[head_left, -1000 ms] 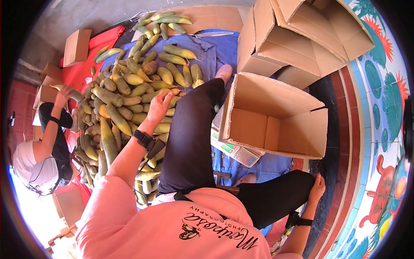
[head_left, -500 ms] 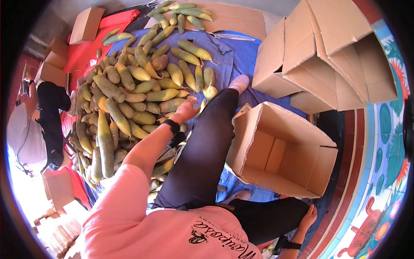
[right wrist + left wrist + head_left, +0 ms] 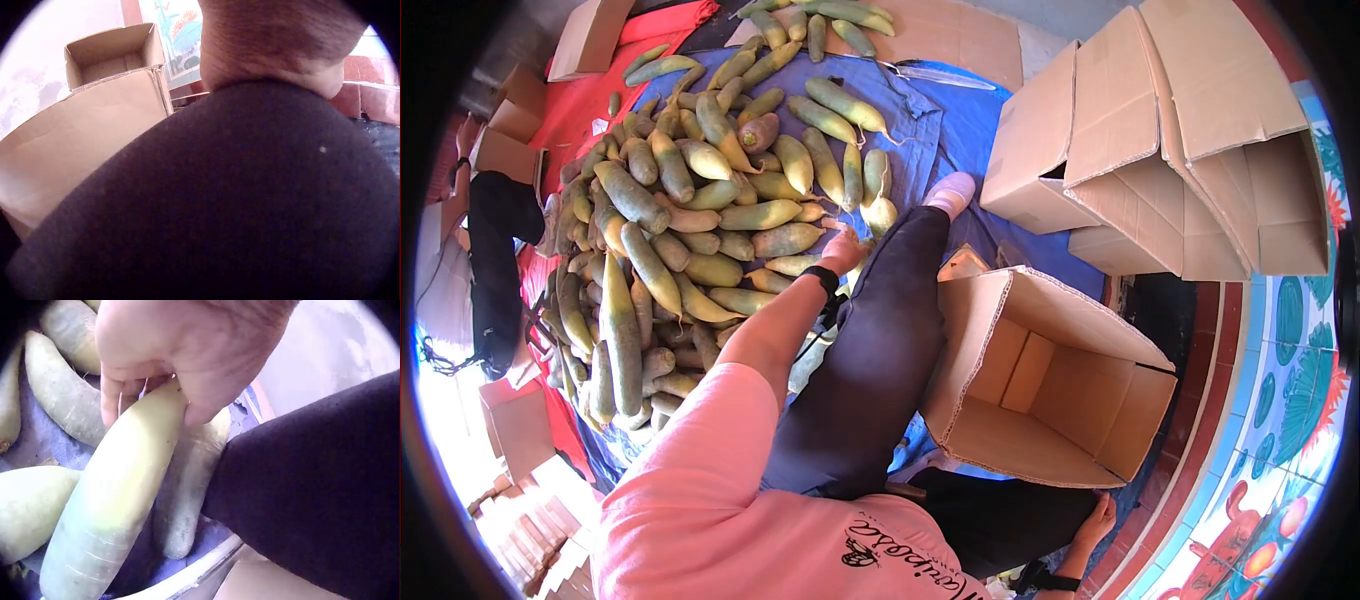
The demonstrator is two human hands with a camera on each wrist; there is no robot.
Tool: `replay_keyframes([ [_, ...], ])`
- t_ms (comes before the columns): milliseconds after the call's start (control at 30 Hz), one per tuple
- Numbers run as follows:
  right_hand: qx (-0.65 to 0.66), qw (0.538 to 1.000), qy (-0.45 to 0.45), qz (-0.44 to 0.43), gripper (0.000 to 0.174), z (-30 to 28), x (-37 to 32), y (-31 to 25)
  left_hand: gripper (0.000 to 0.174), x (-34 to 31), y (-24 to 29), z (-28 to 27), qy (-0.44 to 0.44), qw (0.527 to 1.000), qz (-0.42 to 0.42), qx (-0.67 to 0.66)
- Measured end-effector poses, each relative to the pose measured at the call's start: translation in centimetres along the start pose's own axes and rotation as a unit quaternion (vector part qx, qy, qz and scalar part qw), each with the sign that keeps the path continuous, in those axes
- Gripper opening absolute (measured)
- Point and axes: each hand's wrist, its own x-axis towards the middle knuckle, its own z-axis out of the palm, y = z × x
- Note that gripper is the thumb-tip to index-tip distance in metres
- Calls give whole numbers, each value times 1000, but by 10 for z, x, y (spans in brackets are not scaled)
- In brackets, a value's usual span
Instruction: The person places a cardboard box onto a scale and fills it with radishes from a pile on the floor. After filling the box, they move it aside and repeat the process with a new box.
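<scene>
My left hand (image 3: pixel 843 248) is at the right edge of a heap of green radishes (image 3: pixel 635 195), beside my left leg. In the left wrist view, its thumb and fingers pinch the pale tapered end of a green radish (image 3: pixel 106 500). A second radish (image 3: pixel 187 487) lies right beside that one, partly behind it and the hand. Away from the heap, my right hand (image 3: pixel 1100 518) rests on my right knee and holds nothing; the right wrist view shows the heel of this hand (image 3: pixel 269 56) on the dark trousers, its fingers hidden.
An open cardboard box (image 3: pixel 1090 400) stands between my legs, tilted in this view. Further boxes (image 3: pixel 1120 110) are stacked ahead on the right. Blue cloth (image 3: pixel 910 130) lies under the radishes, with a knife (image 3: pixel 945 77) at its far edge. Another person's dark-clothed leg (image 3: pixel 495 260) shows at the left.
My left hand has moved from above the heap to its right edge beside my leg and now grips a radish. The right hand stays on the knee. The head view has shifted.
</scene>
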Motion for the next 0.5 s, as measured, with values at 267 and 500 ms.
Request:
replay_keyframes([
  [267, 23, 999, 24, -15, 32, 8, 0, -18, 38, -41, 7, -35, -91, 989, 110, 28],
  [500, 19, 999, 33, -4, 30, 7, -5, -19, 31, -113, 5, -75, 14, 979, 203, 13],
])
